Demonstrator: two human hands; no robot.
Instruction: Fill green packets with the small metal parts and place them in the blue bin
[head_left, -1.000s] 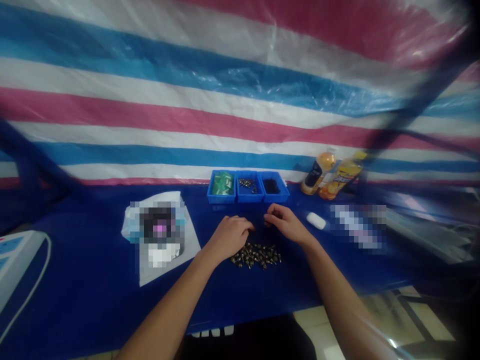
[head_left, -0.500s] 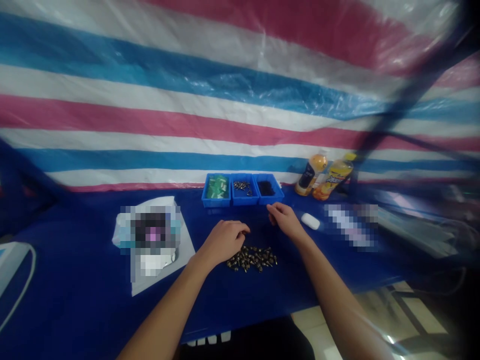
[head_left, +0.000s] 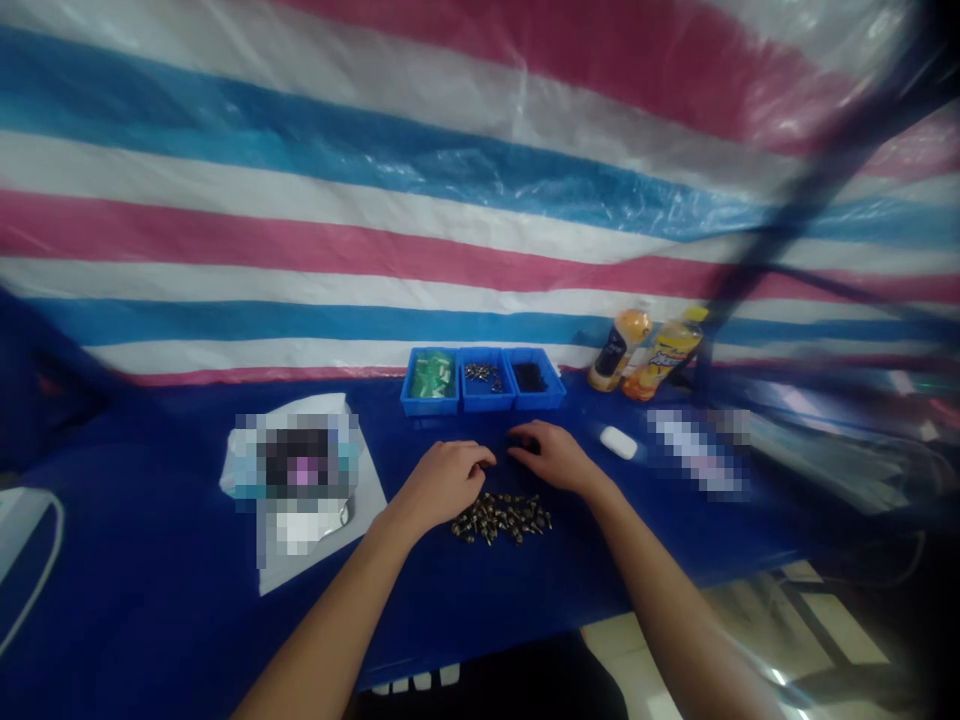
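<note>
My left hand (head_left: 448, 478) is held over the blue table, palm down. Its fingers are curled and closed; whatever they may hold is hidden. Facing it from the right is my right hand (head_left: 553, 453), its thumb and fingers bent around a small dark spot that I cannot make out. The two hands are a short gap apart. Just below them lies a loose pile of small dark and brass-coloured screw-like parts (head_left: 504, 518). Beyond the hands stand three blue bins: one with green packets (head_left: 433, 377), one with silver screw-like pieces (head_left: 481, 375), one with small black pieces (head_left: 530, 378).
To the left is a white sheet (head_left: 271, 577) with blurred items on it. A white oval case (head_left: 619, 442) lies right of my right hand. Two drink bottles (head_left: 616, 352) stand at the back right against a striped plastic sheet (head_left: 375, 250).
My right hand has moved left and slightly down, away from the bin of black pieces and closer to my left hand. The left hand has hardly moved.
</note>
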